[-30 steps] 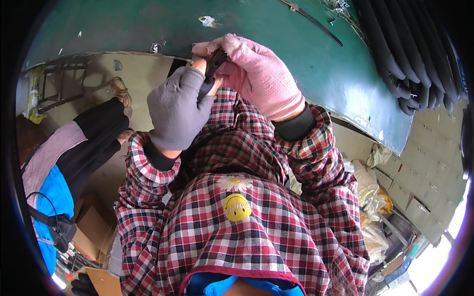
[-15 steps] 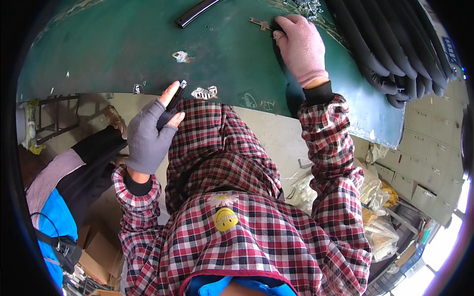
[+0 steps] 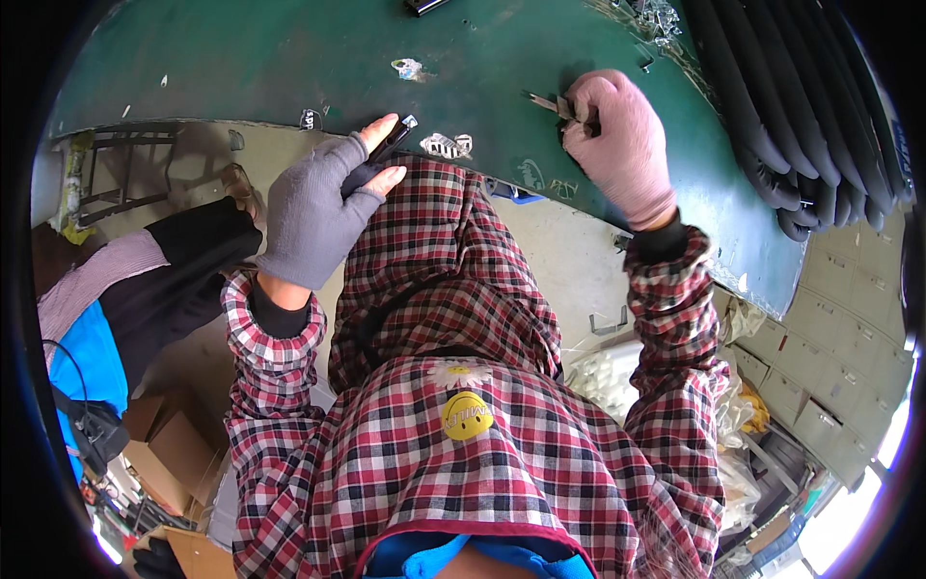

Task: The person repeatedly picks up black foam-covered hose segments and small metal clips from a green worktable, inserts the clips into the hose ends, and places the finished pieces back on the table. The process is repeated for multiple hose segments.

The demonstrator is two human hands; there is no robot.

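My left hand [image 3: 323,207], in a grey glove with bare fingertips, is closed around a black tube-like piece [image 3: 389,140]. A bright metal end sticks up past the thumb and finger; the rest of the piece is hidden under the hand. At the right, my right hand [image 3: 619,145] in a pink glove is closed over the green table [image 3: 482,87]. Its fingers pinch a small key-shaped metal piece [image 3: 542,100], whose thin end points left. The grip hides the other end of it.
Long black padded tubes [image 3: 791,106] lie bundled at the table's right side. Near them is a heap of small shiny metal parts [image 3: 658,19]. Torn stickers [image 3: 446,146] cling to the near edge. Another person [image 3: 145,261] sits at left. Grey cabinets [image 3: 839,309] stand right.
My right hand has taken hold of the key-shaped metal piece, which lay on the table beside its fingers. The whole view has shifted, so the table sits higher in it.
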